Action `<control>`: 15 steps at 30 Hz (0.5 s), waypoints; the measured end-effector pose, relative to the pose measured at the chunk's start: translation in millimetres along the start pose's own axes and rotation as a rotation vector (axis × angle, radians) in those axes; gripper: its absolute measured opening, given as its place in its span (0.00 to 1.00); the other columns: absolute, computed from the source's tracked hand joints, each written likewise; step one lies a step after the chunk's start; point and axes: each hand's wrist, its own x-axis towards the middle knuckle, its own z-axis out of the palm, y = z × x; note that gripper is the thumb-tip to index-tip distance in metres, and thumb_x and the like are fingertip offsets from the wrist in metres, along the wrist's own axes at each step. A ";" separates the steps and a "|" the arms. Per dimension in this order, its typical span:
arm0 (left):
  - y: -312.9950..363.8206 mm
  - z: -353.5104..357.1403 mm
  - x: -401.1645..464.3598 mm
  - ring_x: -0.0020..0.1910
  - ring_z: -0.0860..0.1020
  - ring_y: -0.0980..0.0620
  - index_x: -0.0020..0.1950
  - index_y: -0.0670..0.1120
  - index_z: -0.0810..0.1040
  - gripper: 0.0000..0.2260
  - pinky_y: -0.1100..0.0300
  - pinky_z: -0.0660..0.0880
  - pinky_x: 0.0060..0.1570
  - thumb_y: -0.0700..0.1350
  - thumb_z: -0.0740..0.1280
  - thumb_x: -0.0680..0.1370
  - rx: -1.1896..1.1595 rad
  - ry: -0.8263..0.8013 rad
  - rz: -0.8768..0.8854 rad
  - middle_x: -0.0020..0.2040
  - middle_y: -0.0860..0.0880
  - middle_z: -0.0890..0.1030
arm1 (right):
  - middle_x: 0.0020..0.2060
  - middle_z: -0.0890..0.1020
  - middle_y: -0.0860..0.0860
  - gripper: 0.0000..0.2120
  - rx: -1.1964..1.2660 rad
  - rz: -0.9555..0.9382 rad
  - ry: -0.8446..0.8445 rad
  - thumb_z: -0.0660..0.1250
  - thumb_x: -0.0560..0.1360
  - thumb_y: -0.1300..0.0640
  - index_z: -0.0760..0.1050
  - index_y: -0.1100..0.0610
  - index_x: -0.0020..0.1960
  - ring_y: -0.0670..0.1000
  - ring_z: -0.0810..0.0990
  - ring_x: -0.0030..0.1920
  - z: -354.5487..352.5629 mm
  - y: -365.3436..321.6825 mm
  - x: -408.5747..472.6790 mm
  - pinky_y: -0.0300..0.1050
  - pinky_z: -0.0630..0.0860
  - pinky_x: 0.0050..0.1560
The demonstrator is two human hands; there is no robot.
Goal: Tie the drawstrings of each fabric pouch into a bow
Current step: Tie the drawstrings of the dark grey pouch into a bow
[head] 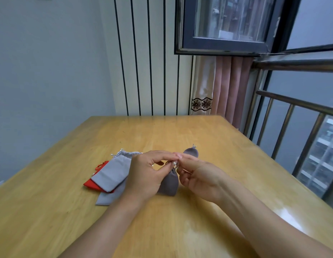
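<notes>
A dark grey pouch (168, 184) is held upright near the middle of the wooden table (180, 220). Its silver drawstrings (173, 163) are pinched at the neck by the left hand (145, 175) and the right hand (197, 178), fingertips close together. Light grey pouches (111, 174) are stacked over a red pouch (90, 183) just left. Another dark grey pouch (191, 152) is seen beyond the hands.
</notes>
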 end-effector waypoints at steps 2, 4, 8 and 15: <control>1.7 1.9 0.1 0.48 0.83 0.58 0.45 0.47 0.87 0.08 0.62 0.78 0.45 0.35 0.75 0.72 -0.065 -0.024 -0.039 0.45 0.57 0.86 | 0.38 0.80 0.50 0.17 0.055 0.010 0.017 0.75 0.70 0.59 0.83 0.59 0.58 0.44 0.73 0.35 0.6 -0.1 0.5 0.34 0.73 0.37; 3.7 4.5 0.2 0.48 0.84 0.56 0.45 0.46 0.87 0.05 0.62 0.79 0.46 0.37 0.74 0.73 -0.159 -0.039 -0.115 0.45 0.54 0.86 | 0.38 0.81 0.50 0.14 0.075 0.005 0.024 0.74 0.71 0.59 0.83 0.59 0.57 0.43 0.73 0.34 1.0 0.4 1.2 0.34 0.74 0.38; 4.8 7.5 1.6 0.50 0.83 0.54 0.46 0.48 0.86 0.06 0.62 0.78 0.51 0.47 0.70 0.74 -0.381 -0.012 -0.276 0.46 0.50 0.87 | 0.37 0.80 0.50 0.10 0.155 -0.028 -0.004 0.73 0.70 0.59 0.83 0.60 0.51 0.44 0.73 0.36 3.6 1.2 1.5 0.39 0.72 0.50; 2.4 -4.5 12.0 0.41 0.74 0.56 0.48 0.48 0.79 0.07 0.63 0.67 0.40 0.49 0.64 0.80 -0.845 0.148 -0.717 0.44 0.53 0.82 | 0.39 0.78 0.52 0.11 0.394 -0.097 0.037 0.65 0.77 0.66 0.79 0.59 0.58 0.45 0.74 0.33 -0.2 -12.8 2.6 0.34 0.73 0.35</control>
